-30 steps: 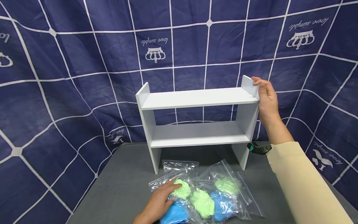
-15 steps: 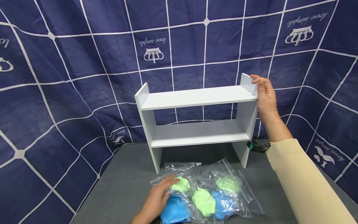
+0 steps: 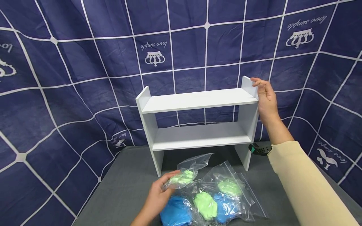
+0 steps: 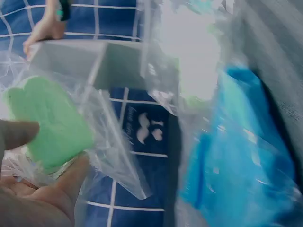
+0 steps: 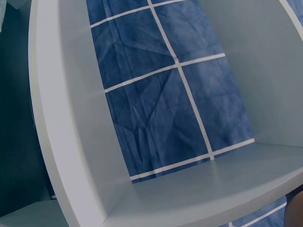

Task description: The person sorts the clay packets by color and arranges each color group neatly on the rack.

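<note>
My left hand pinches a clear zip bag holding a light green lump, thumb on one side and fingers on the other. It holds the bag just above the other bags, in front of the shelf. At the top of the white two-tier shelf, my right hand grips the upright right side panel, thumb towards the front. The right wrist view looks into the shelf's lower bay, with only a sliver of the hand at the lower right edge.
On the grey table lie more clear bags: a blue one beside the left hand, a green lump, another blue piece and a green one to the right. A navy checked cloth hangs behind the shelf.
My left hand has taken hold of the left green bag and lifted it off the pile, its zip end now swinging up to the right. The right hand stays on the shelf panel.
</note>
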### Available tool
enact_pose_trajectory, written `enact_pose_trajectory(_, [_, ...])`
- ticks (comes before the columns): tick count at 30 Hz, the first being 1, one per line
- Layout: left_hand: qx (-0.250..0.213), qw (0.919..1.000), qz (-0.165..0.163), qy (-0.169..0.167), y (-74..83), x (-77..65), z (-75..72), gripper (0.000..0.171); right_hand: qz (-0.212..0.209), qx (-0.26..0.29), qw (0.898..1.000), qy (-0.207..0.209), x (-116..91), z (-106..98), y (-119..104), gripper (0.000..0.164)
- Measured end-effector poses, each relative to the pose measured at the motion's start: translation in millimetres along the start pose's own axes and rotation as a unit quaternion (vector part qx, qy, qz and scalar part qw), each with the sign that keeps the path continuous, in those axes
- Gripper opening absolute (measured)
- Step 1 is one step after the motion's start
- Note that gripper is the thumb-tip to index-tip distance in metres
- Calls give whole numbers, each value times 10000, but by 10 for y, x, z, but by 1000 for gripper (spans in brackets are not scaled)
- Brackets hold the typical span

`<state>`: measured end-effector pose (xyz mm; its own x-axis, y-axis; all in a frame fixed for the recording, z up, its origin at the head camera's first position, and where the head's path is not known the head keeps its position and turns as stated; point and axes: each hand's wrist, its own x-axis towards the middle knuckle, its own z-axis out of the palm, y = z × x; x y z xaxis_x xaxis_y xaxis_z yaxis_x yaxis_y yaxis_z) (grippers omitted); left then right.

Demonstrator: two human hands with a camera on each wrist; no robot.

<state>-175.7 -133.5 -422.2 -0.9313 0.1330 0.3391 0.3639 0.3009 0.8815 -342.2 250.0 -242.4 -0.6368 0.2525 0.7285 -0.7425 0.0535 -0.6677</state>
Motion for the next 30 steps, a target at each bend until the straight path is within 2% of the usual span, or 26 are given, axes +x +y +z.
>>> enact_pose_trajectory(2, [-549, 9982, -226, -55, 73, 11, -12, 38, -27, -3, 10000, 4, 1, 6, 6, 26])
enact_pose_trajectory(6, [-1105, 9932, -144, -331, 166, 19, -48, 35, -42, -49, 10000, 29, -5, 13, 11, 26])
enact_pose_trajectory(10, [-1328, 9898, 154, -501, 267, 37, -89, 33, -44, 2, 10000, 49, -17, 10, 14, 26])
enact_pose_trajectory(13, [-1325, 9879, 613, -514, 371, 85, -137, 32, -47, 54, 10000, 56, -24, 8, 16, 25])
enact_pose_trajectory(18, [-1313, 9815, 1368, -266, 659, 216, -239, 32, -84, 11, 9999, 71, -24, 3, 23, 26])
enact_pose_trajectory(24, [-1298, 9755, 1776, 87, 1131, 365, -395, 38, -110, -134, 9998, 61, -27, -1, 37, 25])
enact_pose_trajectory(26, [-1482, 9701, 1913, 197, 1265, 445, -448, 40, -115, -113, 9999, 42, -25, -3, 33, 26])
enact_pose_trajectory(30, [-1788, 9553, 2271, 625, 1502, 668, -538, 51, -124, -187, 9997, 48, -9, -7, 12, 28])
